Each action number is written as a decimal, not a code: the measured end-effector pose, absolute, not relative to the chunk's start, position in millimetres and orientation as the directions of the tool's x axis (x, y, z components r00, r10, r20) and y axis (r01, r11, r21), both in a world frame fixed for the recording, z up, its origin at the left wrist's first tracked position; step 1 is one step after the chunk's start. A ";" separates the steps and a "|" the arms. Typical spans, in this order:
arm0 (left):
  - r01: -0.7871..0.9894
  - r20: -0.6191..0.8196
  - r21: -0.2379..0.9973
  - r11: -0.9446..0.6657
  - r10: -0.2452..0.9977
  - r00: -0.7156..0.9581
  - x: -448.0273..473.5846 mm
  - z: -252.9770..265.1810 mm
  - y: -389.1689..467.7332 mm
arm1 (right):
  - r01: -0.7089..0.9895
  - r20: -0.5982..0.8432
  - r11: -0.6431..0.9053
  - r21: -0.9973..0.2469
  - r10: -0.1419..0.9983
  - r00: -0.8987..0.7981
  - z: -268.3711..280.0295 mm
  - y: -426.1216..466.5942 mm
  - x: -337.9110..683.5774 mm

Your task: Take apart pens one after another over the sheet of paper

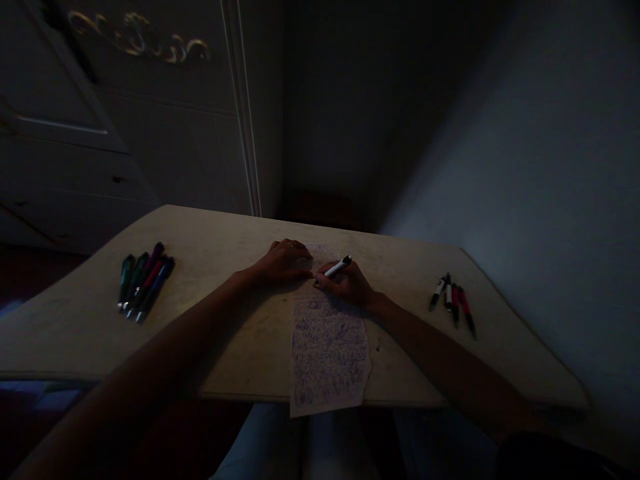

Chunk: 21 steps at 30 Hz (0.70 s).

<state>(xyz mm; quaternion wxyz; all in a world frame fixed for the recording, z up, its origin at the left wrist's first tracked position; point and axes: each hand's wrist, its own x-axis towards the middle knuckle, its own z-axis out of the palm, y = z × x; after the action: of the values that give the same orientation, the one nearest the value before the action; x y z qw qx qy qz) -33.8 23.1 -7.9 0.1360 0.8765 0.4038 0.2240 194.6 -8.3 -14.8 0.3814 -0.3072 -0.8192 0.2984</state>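
A long sheet of paper, covered in dark pen scribbles, lies on the table with its lower end hanging past the near edge. My right hand grips a white pen with a black end, its tip down at the upper part of the paper. Just left of it, my left hand rests flat on the paper's left edge, fingers stretched out and a ring on one finger. The paper beneath both hands is partly hidden.
Several coloured pens lie bunched on the left of the table. More pens, white-and-black and red, lie at the right. A pale wall borders the right side; a cabinet stands behind at the left.
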 end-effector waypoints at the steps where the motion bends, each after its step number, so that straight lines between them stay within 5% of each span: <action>1: 0.645 0.285 0.418 -0.639 0.767 0.575 -34.2 -8.8 23.8 | 0.275 0.444 0.635 -0.722 0.729 -0.521 -14.6 -8.3 194.5; 21: 0.643 0.289 0.422 -0.639 0.767 0.572 -33.3 -8.9 24.1 | 0.278 0.566 0.722 -0.634 0.677 -0.471 -15.0 -5.9 196.5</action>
<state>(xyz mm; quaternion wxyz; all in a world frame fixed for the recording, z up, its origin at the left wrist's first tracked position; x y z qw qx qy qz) -33.3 24.1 -8.9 0.1363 0.8762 0.4024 0.2277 196.5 -5.9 -15.0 0.4252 -0.2894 -0.8248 0.2349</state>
